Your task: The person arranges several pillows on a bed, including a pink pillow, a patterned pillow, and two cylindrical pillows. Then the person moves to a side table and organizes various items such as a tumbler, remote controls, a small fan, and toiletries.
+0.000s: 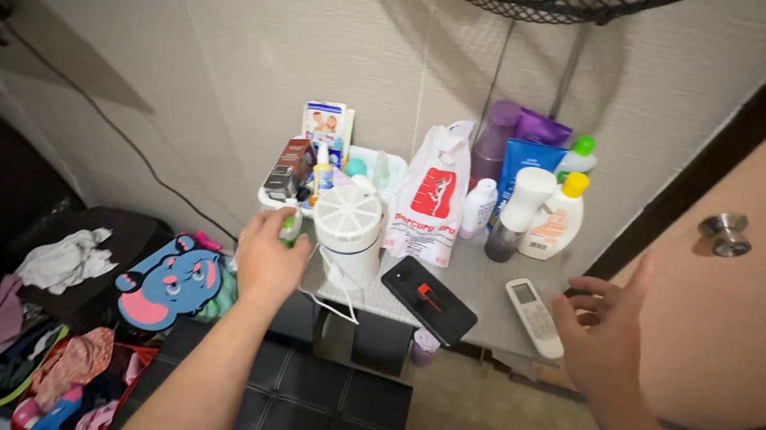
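Green-capped small bottle (290,225) sits in the left hand (267,258), fingers clenched round it so that only its top shows above the knuckles; its long axis runs roughly upright, tilted a little toward 1 o'clock. It is held at the left edge of the grey table (484,286), just at 9 o'clock of the white cylinder (349,230) and at 6 o'clock of the white tray (269,198) of small items. So the tray lies straight ahead of this grip, very near.

Over at 3 o'clock, the right hand (601,328) hovers released, fingers spread, holding nothing; the white remote (535,316) lies just at its 9 o'clock, long axis pointing toward 11, with the black phone (428,299) further left. For the bottle, the left hand is plainly the nearer one.
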